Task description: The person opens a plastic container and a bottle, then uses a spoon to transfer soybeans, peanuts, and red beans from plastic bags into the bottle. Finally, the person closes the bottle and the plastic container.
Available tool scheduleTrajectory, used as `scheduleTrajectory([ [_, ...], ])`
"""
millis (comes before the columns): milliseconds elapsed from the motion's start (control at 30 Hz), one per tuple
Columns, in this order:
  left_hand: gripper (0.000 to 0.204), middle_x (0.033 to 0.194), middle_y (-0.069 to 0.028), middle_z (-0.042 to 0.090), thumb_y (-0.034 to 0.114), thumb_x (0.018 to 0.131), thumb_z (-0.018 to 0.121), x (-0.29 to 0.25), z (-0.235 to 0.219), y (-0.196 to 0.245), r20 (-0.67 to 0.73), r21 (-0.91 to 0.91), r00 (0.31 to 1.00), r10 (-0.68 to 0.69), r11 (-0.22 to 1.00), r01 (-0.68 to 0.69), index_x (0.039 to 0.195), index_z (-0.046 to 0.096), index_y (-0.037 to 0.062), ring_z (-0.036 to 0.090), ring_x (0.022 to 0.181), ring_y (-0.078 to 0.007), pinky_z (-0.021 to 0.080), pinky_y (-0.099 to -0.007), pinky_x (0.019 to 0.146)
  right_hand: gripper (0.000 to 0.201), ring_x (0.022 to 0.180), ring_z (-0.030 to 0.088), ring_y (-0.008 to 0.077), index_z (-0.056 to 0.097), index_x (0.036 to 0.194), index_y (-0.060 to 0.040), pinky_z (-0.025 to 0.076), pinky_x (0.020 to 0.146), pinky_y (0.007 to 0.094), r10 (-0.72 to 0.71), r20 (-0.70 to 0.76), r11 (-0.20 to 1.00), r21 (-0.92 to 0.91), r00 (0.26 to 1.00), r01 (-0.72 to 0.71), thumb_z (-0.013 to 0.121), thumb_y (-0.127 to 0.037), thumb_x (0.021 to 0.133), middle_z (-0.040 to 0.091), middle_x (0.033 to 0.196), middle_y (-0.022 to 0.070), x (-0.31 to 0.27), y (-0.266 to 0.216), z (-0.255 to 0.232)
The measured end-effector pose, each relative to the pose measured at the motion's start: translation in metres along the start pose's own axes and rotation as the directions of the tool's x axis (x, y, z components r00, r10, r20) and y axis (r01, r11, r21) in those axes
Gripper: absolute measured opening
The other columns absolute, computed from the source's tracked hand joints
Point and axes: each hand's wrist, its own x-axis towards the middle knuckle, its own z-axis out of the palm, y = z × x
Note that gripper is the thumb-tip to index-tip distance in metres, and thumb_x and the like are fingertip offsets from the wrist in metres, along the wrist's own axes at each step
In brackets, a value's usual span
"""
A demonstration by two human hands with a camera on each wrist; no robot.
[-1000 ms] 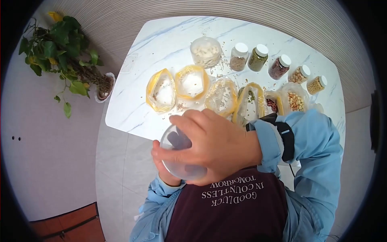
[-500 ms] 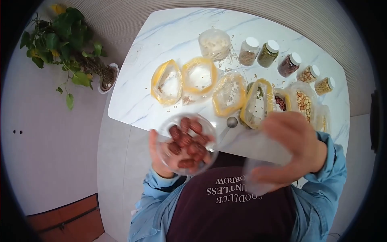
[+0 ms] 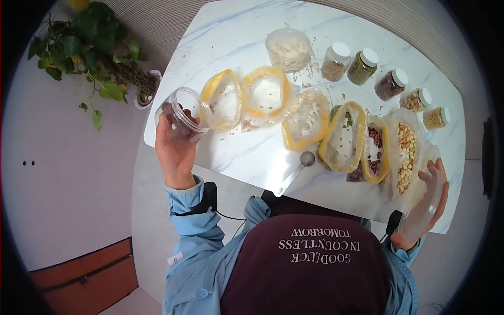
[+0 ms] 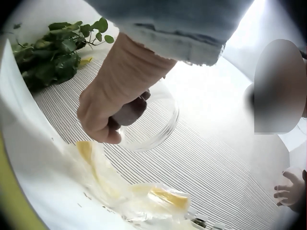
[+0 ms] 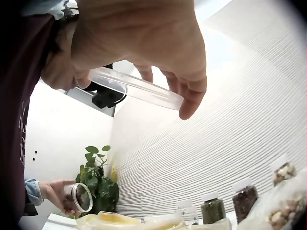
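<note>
In the head view, my left hand (image 3: 177,157) grips a clear round plastic jar (image 3: 198,100) over the left part of the table, its uncovered mouth tilted toward the right. Wrinkled dark-red dates (image 3: 186,112) lie inside, low against the jar's wall. A translucent round lid (image 3: 422,207) is held on edge in my right hand (image 3: 441,195) by the table's right front corner. The right wrist view shows thumb and fingers gripping the rim of that lid (image 5: 153,94). From the left wrist, curled fingers (image 4: 98,129) show around the jar.
Yellow-rimmed plastic bags (image 3: 266,113) stand in a row across the table (image 3: 236,31), some with beans. A bag of peanut-like kernels (image 3: 406,157) lies at right. Several white-lidded jars (image 3: 362,66) and a tub (image 3: 287,50) stand behind. A metal spoon (image 3: 307,158) lies in front.
The hands have moved apart: the lid came off the jar and went right with my right hand. My left hand carried the jar left and up, tilting it.
</note>
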Motion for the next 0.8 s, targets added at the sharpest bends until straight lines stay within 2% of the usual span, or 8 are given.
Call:
scheduleTrajectory([
  [133,0.045,0.103,-0.0109,0.058,0.043,0.089,0.055,0.009,0.005,0.001,-0.036,0.107,0.999,0.019,0.994,-0.015,0.115,0.054,0.0061,0.054,0.104,-0.0319,0.043,-0.0425,0.092,0.119,0.119,0.045,0.041,0.03,0.14,-0.0012,0.043,0.092,0.0485,-0.107,0.059,0.994,-0.007,0.993,0.108,0.061,-0.082,0.058,0.036,0.134,0.0327,0.011,0.003,0.011],
  [233,0.045,0.104,-0.0128,0.058,0.042,0.089,0.055,0.01,0.016,0.002,0.019,0.181,1.0,0.02,0.983,-0.023,0.115,0.054,0.005,0.053,0.111,-0.0351,0.044,-0.0438,0.093,0.114,0.118,0.045,0.0441,0.029,0.141,-0.004,0.043,0.091,0.0505,-0.198,0.098,0.98,0.04,0.975,0.195,0.061,-0.079,0.062,0.038,0.13,0.0351,0.023,-0.002,0.018],
  [333,0.046,0.117,-0.014,0.053,0.033,0.093,0.054,0.013,0.019,-0.001,0.003,0.158,0.999,0.038,0.987,-0.038,0.127,0.043,0.0042,0.058,0.105,-0.0337,0.046,-0.045,0.09,0.125,0.118,0.046,0.0421,0.038,0.132,0.0048,0.041,0.094,0.0494,-0.139,0.115,0.99,0.006,0.984,0.139,0.058,-0.088,0.049,0.041,0.131,0.0299,0.025,-0.003,0.022],
  [433,0.058,0.125,-0.0159,0.047,0.031,0.091,0.056,0.013,0.026,-0.001,0.043,0.281,0.998,0.053,0.958,-0.063,0.134,0.034,0.0002,0.058,0.103,-0.0329,0.046,-0.0436,0.092,0.126,0.118,0.045,0.0426,0.036,0.134,0.0019,0.042,0.094,0.0493,-0.251,0.13,0.968,0.024,0.959,0.25,0.055,-0.09,0.05,0.041,0.131,0.0289,0.029,0.005,0.026],
  [533,0.065,0.123,-0.0151,0.049,0.031,0.089,0.059,0.018,0.018,-0.004,0.024,0.334,0.995,0.096,0.937,-0.099,0.137,0.028,-0.002,0.059,0.101,-0.0289,0.047,-0.0412,0.091,0.125,0.119,0.045,0.0428,0.035,0.135,0.0007,0.041,0.095,0.0496,-0.278,0.14,0.96,0.042,0.95,0.275,0.055,-0.089,0.051,0.041,0.131,0.0292,0.031,0.009,0.027],
  [633,0.053,0.116,-0.0182,0.056,0.032,0.09,0.058,0.018,0.027,-0.007,0.024,0.438,0.978,0.209,0.877,-0.198,0.128,0.039,0.001,0.06,0.099,-0.0312,0.047,-0.0427,0.091,0.123,0.119,0.044,0.0431,0.034,0.136,-0.0005,0.041,0.095,0.0498,-0.279,0.147,0.96,0.049,0.949,0.275,0.056,-0.088,0.052,0.041,0.131,0.0296,0.03,0.011,0.028],
  [733,0.065,0.101,-0.0074,0.06,0.027,0.087,0.062,0.019,0.032,-0.004,0.13,0.459,0.985,0.111,0.874,-0.159,0.137,0.031,0.0002,0.059,0.095,-0.0188,0.047,-0.036,0.086,0.122,0.12,0.044,0.0434,0.033,0.137,-0.0017,0.041,0.095,0.0501,-0.275,0.153,0.961,0.057,0.949,0.269,0.057,-0.087,0.053,0.04,0.131,0.0299,0.028,0.014,0.027],
  [800,0.06,0.098,-0.0054,0.06,0.025,0.086,0.063,0.019,0.036,-0.003,0.121,0.498,0.984,0.13,0.85,-0.174,0.134,0.037,0.0024,0.058,0.092,-0.0171,0.047,-0.0338,0.083,0.121,0.12,0.044,0.0435,0.033,0.137,-0.0025,0.041,0.095,0.0502,-0.271,0.154,0.962,0.064,0.95,0.265,0.057,-0.086,0.053,0.04,0.131,0.0302,0.027,0.019,0.025],
])
